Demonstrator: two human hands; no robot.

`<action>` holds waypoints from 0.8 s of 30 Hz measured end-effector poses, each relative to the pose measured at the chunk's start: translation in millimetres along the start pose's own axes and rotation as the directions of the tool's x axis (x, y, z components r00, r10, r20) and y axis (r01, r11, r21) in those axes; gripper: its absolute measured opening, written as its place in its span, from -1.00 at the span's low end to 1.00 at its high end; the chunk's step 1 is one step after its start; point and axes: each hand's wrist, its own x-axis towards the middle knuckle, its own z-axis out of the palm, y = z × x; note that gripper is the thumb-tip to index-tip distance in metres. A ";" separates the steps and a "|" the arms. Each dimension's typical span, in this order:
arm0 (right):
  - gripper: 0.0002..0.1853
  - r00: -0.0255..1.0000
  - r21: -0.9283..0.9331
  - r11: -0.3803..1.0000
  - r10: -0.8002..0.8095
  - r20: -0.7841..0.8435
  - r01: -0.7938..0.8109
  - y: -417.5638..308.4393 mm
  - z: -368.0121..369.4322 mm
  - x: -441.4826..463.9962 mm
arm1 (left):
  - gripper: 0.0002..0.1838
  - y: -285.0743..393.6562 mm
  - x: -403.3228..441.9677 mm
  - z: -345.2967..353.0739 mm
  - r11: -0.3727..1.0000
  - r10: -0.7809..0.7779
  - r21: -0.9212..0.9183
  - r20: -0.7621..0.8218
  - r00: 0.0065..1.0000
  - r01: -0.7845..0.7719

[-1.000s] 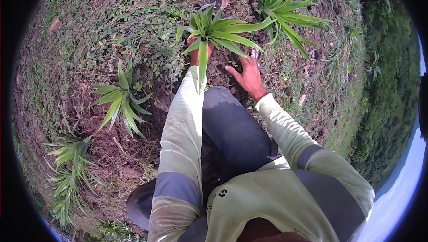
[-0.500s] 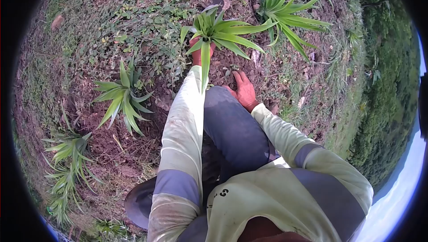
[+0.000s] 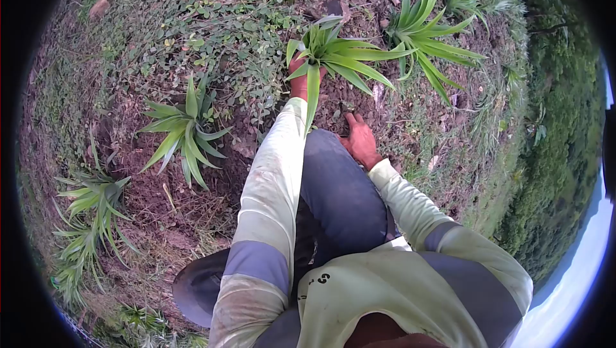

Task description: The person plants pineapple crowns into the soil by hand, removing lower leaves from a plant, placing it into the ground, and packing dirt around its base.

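Note:
A young pineapple plant (image 3: 330, 50) with long, pointed green leaves stands in the soil in front of my bent knee. My left hand (image 3: 299, 80) is closed round its base, the fingers partly hidden under the leaves. Lower and to the right, my right hand (image 3: 361, 143) rests on the loose brown soil (image 3: 333, 107) beside my knee. Its fingers point forward, apart from the thumb, and I see nothing held in it; the fingertips meet the dirt.
Another pineapple plant (image 3: 423, 37) grows to the right, and one more (image 3: 186, 131) to the left. Several others line the lower left. Low leafy weeds (image 3: 244, 27) cover the ground ahead. A dark stone (image 3: 337, 9) lies behind the held plant. Trees (image 3: 558, 143) stand at far right.
The whole view has shifted slightly, so the plants and hands appear a little further right and lower. My left hand still grips the plant; my right hand's fingers look slightly more bent.

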 end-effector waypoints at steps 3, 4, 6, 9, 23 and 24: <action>-0.22 1.000 0.041 0.999 0.004 0.003 -0.005 2.5 -0.9 3.0 | -0.71 3.9 -3.5 -4.1 0.993 0.032 0.114 0.095 0.995 -0.043; -0.22 0.998 0.087 0.995 0.054 0.036 -0.057 -0.2 -5.7 3.4 | -0.72 15.3 -5.6 6.2 0.934 -0.113 -0.338 0.019 0.993 0.113; -0.19 0.996 0.100 0.992 0.074 0.046 -0.078 12.2 -2.3 9.3 | -0.74 8.2 -4.2 11.8 0.916 -0.098 -0.396 -0.054 0.994 0.069; -0.16 0.962 0.305 0.934 0.111 0.250 -0.187 19.4 -20.9 20.2 | -0.76 -14.2 -0.6 7.8 0.992 0.061 -0.102 -0.154 0.986 -0.077; -0.01 0.961 0.858 0.432 0.112 0.253 -0.277 53.9 -32.2 33.3 | -0.83 8.6 -0.8 7.4 0.858 0.149 0.493 0.029 0.988 -0.144; -0.07 0.977 0.735 0.643 0.128 0.171 -0.213 43.0 -41.8 34.2 | -0.84 7.5 0.6 8.9 0.923 0.123 0.373 -0.048 0.991 -0.096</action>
